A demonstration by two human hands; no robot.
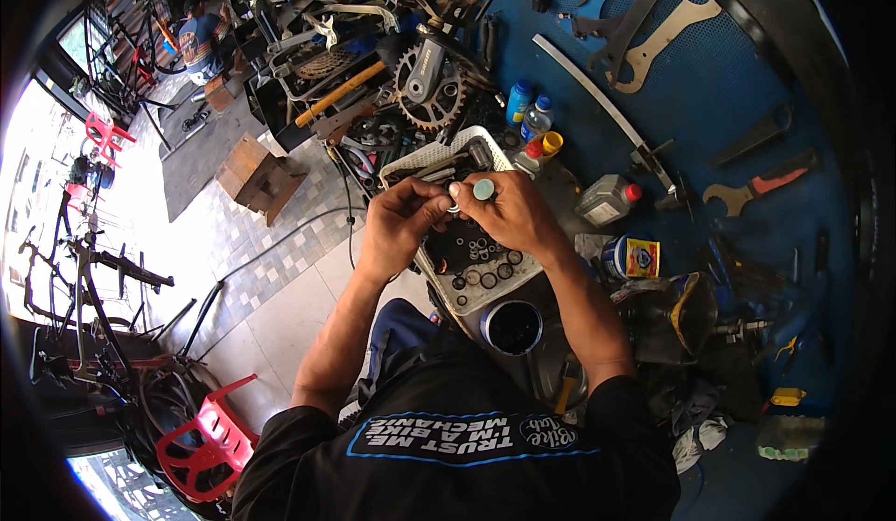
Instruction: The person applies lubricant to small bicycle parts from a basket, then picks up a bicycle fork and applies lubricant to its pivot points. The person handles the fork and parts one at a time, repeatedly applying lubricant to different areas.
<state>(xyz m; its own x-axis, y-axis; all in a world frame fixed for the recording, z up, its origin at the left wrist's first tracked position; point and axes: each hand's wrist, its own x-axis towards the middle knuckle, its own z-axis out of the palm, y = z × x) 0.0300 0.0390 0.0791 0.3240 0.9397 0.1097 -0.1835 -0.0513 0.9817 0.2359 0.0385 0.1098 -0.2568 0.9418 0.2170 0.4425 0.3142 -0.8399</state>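
Above a white plastic tray [497, 289], my two hands meet. My right hand [515, 218] is closed round a pale green cylindrical thing [483, 189], its round end facing up. My left hand [403, 224] has thumb and fingers pinched at a small metallic piece beside my right thumb, mostly hidden by the fingers. The tray holds several rings and washers [481, 246], dark O-rings [488, 279] and assorted tools at its far end. A tub of dark contents [511, 327] sits just below the tray.
Bottles [607, 202], a blue-and-yellow container [631, 258] and wall tools [759, 185] are on the right. A crankset [429, 91] lies among cluttered parts ahead. On the left are a wooden block [257, 176], bicycle frames, a red chair [201, 437] and a crouching person [201, 40].
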